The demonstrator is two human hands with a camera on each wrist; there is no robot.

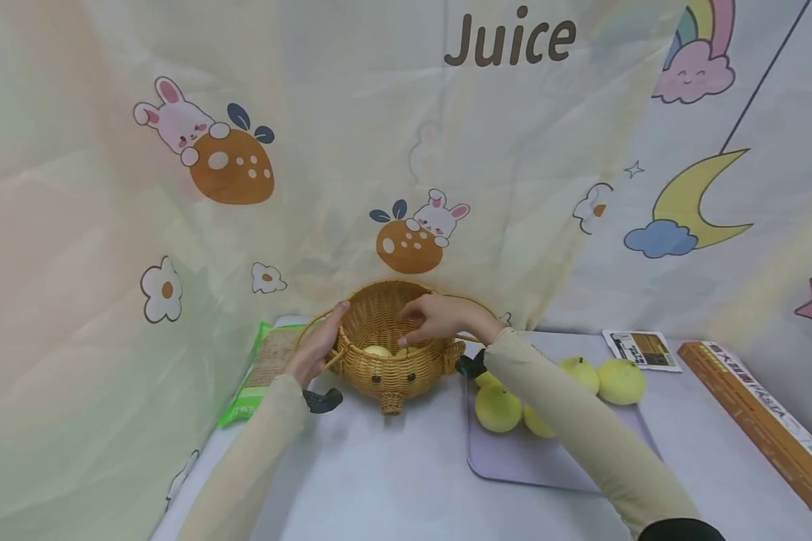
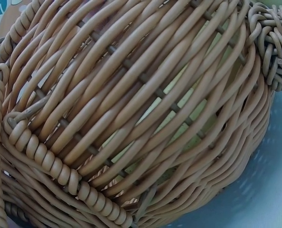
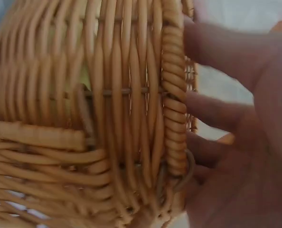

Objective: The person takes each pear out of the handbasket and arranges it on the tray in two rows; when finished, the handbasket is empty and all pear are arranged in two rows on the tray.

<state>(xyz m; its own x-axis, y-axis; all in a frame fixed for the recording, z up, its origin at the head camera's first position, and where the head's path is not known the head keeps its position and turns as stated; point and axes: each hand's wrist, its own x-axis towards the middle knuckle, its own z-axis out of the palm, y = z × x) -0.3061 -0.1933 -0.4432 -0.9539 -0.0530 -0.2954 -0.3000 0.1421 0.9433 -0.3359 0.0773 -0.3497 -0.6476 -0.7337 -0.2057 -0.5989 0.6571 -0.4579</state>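
A woven wicker basket (image 1: pixel 392 372) with an animal face, two dark eyes and a snout, stands at the back middle of the table. Inside it lie pale yellow, round pears (image 1: pixel 377 351). My left hand (image 1: pixel 316 346) rests along the basket's left side, fingers reaching up to the rim; the left wrist view shows only the weave, with pale yellow fruit behind it. Over the opening, my right hand (image 1: pixel 443 315) dips its loosely bent fingers into the basket, close above the pears. In the right wrist view its fingers (image 3: pixel 217 109) pass behind the rim, their tips hidden.
Several more pears (image 1: pixel 498 408) sit on a purple tray (image 1: pixel 514 467) to the right, partly covered by the right forearm. A green-edged packet (image 1: pixel 252 383) lies left of the basket. Farther right are a small flat pouch (image 1: pixel 643 350) and a long pasta box (image 1: pixel 758 421). Printed cloth hangs behind.
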